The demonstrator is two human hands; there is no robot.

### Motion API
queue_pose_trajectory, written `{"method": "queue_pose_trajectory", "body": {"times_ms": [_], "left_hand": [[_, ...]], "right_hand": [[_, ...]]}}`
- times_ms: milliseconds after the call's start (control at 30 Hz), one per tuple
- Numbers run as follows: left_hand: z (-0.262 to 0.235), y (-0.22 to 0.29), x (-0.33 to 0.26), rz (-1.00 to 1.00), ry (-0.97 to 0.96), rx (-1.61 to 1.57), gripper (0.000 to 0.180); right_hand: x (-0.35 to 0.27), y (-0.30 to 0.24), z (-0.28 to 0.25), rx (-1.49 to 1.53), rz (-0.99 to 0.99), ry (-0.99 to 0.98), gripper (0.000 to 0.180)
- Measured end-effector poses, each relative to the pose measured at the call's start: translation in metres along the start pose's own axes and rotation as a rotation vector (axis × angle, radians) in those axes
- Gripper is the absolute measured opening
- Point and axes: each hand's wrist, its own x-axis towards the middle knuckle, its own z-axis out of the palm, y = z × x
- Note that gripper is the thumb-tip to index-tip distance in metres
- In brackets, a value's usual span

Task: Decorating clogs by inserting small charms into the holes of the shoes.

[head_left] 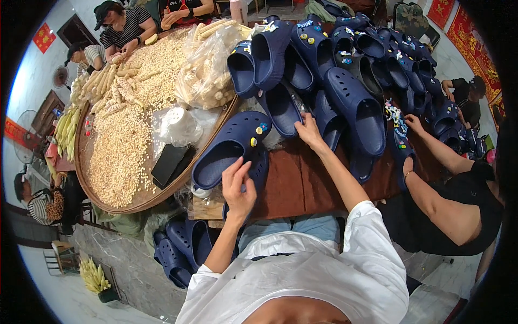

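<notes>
My left hand (239,188) is at the near side of a navy clog (213,135) with yellow and blue charms. Its fingers are loosely bent and slightly apart, the tips by the clog's rim, and I see nothing held in them. Another navy clog (261,167) lies partly under that one. Farther right, my right hand (311,132) reaches into the heap, its fingers drawn together beside the heel of a navy clog (281,110) and some clear plastic. What those fingertips pinch, if anything, is too small to tell.
Navy clogs (356,108) crowd the brown-covered table (291,183). At left stands a round woven tray (121,209) with corn kernels (116,162), a black phone (171,164) and white cups (178,124). A co-worker's arms (437,194) handle a charm-covered clog at right. More clogs (175,254) lie below the table.
</notes>
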Motion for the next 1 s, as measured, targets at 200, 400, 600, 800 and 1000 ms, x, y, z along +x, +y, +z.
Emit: {"method": "queue_pose_trajectory", "body": {"times_ms": [200,400,600,800,1000], "left_hand": [[0.015,0.019,-0.011,-0.055,-0.161,-0.144,0.036],[0.024,0.027,-0.033,-0.21,-0.292,-0.256,0.034],[0.032,0.023,-0.054,-0.335,-0.371,-0.302,0.036],[0.047,0.017,-0.077,-0.385,-0.359,-0.262,0.046],[0.054,0.007,-0.08,-0.486,-0.464,-0.187,0.051]], "right_hand": [[-0.05,0.019,-0.008,0.082,-0.056,0.078,0.052],[-0.139,0.034,-0.023,0.206,0.022,0.052,0.047],[-0.236,0.035,-0.023,0.149,0.035,0.035,0.044],[-0.302,0.056,-0.006,0.151,0.097,-0.059,0.047],[-0.297,0.021,-0.028,0.094,0.045,-0.151,0.035]]}}
